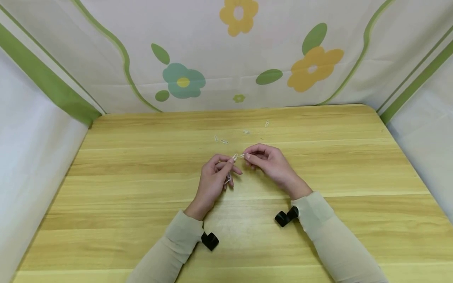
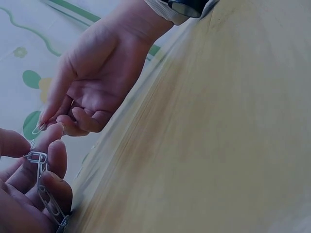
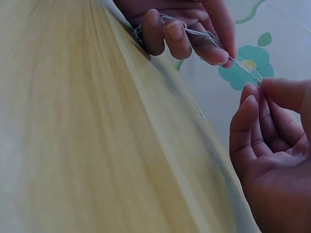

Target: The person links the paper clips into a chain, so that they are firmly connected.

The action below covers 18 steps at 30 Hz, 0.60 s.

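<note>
Left hand pinches paperclip chain, remainder trailing inside it. Right hand pinches end paperclip between hands; linkage I cannot confirm. Loose paperclips: bench beyond hands. I judge thin wire could slip if fingertip hold loosens.

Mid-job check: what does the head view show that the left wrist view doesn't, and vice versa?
Only the head view: loose white wire paper clips lying beyond the hands, and the teal flower with a yellow centre on the backdrop.

Only the left wrist view: the right hand's open palm side.

Both: the left hand holding a chain of linked white wire paper clips, the right hand pinching a clip, the yellow-brown wood-grain table and the white patterned cloth backdrop.
</note>
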### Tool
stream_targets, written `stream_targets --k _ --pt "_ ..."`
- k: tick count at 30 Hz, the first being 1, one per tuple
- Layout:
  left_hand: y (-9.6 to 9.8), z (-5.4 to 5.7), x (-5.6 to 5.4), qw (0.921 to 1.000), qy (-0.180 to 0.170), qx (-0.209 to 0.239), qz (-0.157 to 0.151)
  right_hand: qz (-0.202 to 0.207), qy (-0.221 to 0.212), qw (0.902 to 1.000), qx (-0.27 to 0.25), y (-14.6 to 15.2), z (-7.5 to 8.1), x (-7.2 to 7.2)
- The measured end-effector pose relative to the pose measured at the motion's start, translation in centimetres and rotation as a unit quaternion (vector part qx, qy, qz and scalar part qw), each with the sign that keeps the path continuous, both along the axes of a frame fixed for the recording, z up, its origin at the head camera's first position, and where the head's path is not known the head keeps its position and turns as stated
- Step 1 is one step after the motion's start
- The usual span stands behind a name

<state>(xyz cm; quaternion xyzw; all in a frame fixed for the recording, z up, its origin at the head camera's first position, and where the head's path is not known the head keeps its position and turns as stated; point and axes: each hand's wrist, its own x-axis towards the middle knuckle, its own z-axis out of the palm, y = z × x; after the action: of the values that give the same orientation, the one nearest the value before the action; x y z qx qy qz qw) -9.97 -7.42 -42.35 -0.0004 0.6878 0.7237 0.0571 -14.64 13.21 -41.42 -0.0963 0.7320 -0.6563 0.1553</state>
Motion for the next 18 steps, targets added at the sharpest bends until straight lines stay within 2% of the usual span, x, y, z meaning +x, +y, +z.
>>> stream_targets --k 9,18 --pt "0.07 0.11 -0.04 0.9997 -0.011 -0.019 0.001 0.003 -0.018 0.9982 -0.057 -0.08 -0.37 -0.19" --pt "0.03 0.12 -0.06 0.9997 -0.01 -0.024 -0.003 -0.033 -0.008 0.9988 -0.035 -0.02 -0.63 -0.3"
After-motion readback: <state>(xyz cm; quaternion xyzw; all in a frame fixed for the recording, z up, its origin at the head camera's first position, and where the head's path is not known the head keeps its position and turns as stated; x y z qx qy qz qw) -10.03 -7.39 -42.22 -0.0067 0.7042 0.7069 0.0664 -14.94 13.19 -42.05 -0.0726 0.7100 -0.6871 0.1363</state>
